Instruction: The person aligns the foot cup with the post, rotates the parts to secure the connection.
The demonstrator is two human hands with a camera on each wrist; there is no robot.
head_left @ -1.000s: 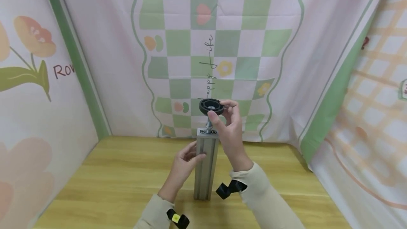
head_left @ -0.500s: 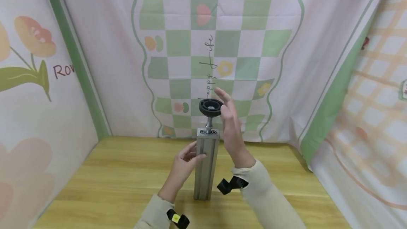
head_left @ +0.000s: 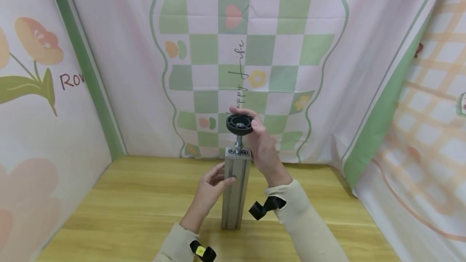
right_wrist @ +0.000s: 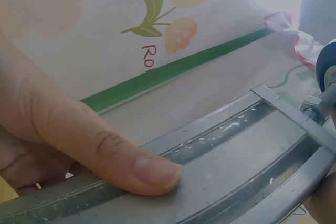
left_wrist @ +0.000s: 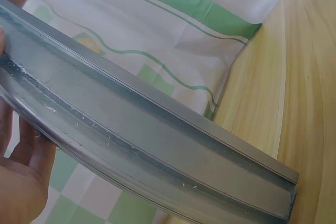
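Note:
An upright aluminium profile point(head_left: 233, 197) stands on the table. On its top end plate point(head_left: 237, 156), a threaded stud point(head_left: 239, 140) carries a black levelling foot point(head_left: 231, 129), its hollow underside facing up. My left hand point(head_left: 209, 191) grips the profile at upper mid-height, thumb on the near face; in the right wrist view the left thumb point(right_wrist: 142, 174) presses the metal. My right hand point(head_left: 267, 148) holds the foot's rim, fingers around the far side, thumb at the near right. Only an edge of the foot point(right_wrist: 323, 66) shows in the right wrist view.
The wood-grain table point(head_left: 145, 201) spreads around the profile. A checkered curtain point(head_left: 204, 51) hangs behind it, with printed cloth point(head_left: 32, 144) at the left and more cloth point(head_left: 429, 165) at the right. Black camera mounts point(head_left: 267, 207) sit on both wrists.
My right hand loosened from the foot and straightened its fingers half a second ago, then wrapped them round the far rim. The foot shifted very slightly left. My left hand kept its grip.

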